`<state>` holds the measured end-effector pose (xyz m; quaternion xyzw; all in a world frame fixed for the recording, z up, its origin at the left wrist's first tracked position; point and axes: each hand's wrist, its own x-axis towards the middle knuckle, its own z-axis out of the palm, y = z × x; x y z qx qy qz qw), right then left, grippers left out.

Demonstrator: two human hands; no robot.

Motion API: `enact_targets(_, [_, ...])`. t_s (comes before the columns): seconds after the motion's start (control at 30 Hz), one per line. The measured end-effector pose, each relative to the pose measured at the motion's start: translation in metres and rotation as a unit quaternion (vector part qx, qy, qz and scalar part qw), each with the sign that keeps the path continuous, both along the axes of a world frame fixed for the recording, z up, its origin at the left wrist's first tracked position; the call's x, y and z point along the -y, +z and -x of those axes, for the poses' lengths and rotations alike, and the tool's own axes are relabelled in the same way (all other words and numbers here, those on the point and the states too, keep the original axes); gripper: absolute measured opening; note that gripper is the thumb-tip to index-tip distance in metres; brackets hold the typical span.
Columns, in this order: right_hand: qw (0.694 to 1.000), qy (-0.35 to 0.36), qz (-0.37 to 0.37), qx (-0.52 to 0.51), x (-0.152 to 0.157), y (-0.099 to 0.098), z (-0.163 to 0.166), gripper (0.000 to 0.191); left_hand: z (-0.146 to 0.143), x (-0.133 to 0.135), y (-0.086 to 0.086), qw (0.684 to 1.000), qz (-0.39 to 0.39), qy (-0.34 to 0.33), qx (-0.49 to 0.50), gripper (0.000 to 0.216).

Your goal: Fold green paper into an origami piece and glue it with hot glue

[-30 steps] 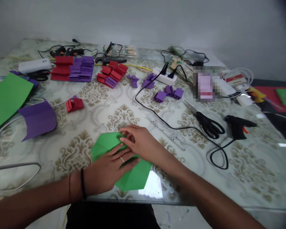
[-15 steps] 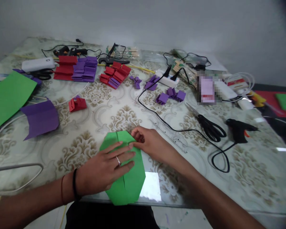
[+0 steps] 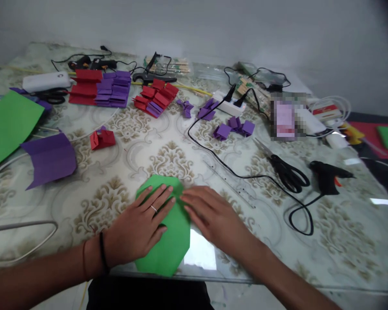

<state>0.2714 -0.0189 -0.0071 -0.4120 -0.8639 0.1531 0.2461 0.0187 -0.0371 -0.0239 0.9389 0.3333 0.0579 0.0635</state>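
A green, many-sided paper sheet (image 3: 176,239) lies at the near edge of the glossy, floral-patterned table (image 3: 126,161). The left hand (image 3: 139,230) rests flat on it, fingers slightly apart. The right hand (image 3: 218,217) reaches the sheet's upper right edge; whether its fingers pinch the paper, I cannot tell. Black-handled metal scissors (image 3: 287,172) lie farther right.

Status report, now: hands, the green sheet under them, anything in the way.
Left hand spread on green sheet. Right hand at its upper-right edge. Sheet by table's near edge. Scissors, glue gun at right, apart from it.
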Motion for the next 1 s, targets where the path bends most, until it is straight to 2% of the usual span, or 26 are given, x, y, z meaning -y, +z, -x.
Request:
enact_targets(0.07, [0.997,0.040,-0.047,0.040,0.011,-0.005,-0.002,0.025,-0.001,-0.001,0.002,1.000,0.000,-0.002,0.001,0.058])
enact_targets(0.17, [0.993,0.037,-0.076,0.077,0.021,-0.011,-0.007,0.027,-0.002,-0.002,0.002,1.000,0.000,-0.014,0.006,0.058])
enact_targets(0.5, [0.983,-0.019,-0.068,0.171,0.035,-0.011,-0.009,0.042,-0.002,-0.004,-0.001,0.999,0.024,-0.034,0.002,0.062])
enact_targets(0.77, [0.969,-0.064,-0.072,0.227,0.027,-0.012,0.003,0.048,-0.003,-0.004,0.002,0.998,0.049,-0.031,0.013,0.067])
enact_targets(1.0, [0.965,-0.058,-0.051,0.249,0.009,-0.007,0.013,0.051,-0.002,-0.006,0.004,0.996,0.081,-0.033,0.026,0.064])
